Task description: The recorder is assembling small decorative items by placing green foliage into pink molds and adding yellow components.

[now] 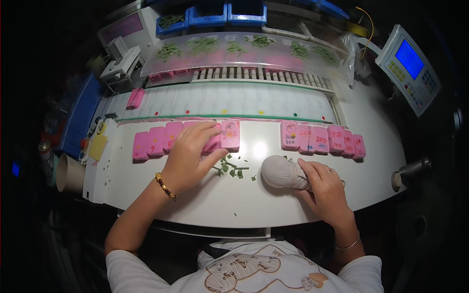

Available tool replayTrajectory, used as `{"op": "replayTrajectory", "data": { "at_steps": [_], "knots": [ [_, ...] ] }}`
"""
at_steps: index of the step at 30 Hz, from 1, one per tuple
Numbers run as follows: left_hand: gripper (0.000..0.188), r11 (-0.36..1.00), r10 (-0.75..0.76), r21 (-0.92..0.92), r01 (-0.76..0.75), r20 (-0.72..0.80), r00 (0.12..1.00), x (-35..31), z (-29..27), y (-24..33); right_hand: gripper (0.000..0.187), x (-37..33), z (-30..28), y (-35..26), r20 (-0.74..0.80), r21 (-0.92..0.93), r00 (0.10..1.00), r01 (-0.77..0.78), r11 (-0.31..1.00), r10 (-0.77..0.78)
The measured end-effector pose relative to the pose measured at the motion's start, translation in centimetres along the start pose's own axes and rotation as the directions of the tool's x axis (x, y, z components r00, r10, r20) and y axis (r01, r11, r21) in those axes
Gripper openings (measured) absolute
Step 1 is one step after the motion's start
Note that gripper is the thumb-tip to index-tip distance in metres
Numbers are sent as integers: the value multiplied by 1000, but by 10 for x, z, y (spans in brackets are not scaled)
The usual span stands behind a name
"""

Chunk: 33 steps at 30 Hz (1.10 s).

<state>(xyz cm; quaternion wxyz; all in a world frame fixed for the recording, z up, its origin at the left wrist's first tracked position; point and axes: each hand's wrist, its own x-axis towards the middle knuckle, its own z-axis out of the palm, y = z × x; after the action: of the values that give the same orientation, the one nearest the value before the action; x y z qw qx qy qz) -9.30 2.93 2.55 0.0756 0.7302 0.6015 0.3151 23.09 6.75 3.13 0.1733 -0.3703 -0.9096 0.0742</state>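
My right hand [325, 190] is closed round the tied neck of a whitish cloth pouch [278, 172], its stuffed round head pointing left and resting on or just above the white table. My left hand [193, 151] has its thumb and fingers apart and seems to hold nothing. It is over the left row of pink blocks, partly covering some of them; whether it touches one I cannot tell. A pink block [230, 136] with handwriting stands at that row's right end. Small green pieces [229, 168], some branching, lie scattered between my hands.
More marked pink blocks [320, 140] form a row at the right. Beyond are a pale slatted conveyor [220, 101], a clear shelf [215, 58] bearing green pieces and blue bins [207, 14]. A control panel [409, 66] stands far right, a dark cylinder [414, 170] at the right edge.
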Motion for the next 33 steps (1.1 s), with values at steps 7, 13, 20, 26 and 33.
{"op": "replayTrajectory", "data": {
  "at_steps": [7,13,20,26,33],
  "knots": [
    [55,988,115,92,-123,93,989,19,16,-9,60,-9,-11,8,14,14,999,29,999,-29],
    [72,995,73,51,-88,239,968,43,22,-16,57,-16,-9,25,-75,36,994,-76,996,79],
    [79,938,252,-238,-251,-24,967,25,23,34,46,7,-2,-1,-409,232,913,115,966,-11],
    [76,903,378,-190,-386,-74,923,-21,25,71,29,21,35,-48,24,905,983,-99,413,182],
    [49,810,-77,-575,117,93,993,-66,36,62,28,7,48,-42,73,885,997,-74,460,20]
  ]
}}
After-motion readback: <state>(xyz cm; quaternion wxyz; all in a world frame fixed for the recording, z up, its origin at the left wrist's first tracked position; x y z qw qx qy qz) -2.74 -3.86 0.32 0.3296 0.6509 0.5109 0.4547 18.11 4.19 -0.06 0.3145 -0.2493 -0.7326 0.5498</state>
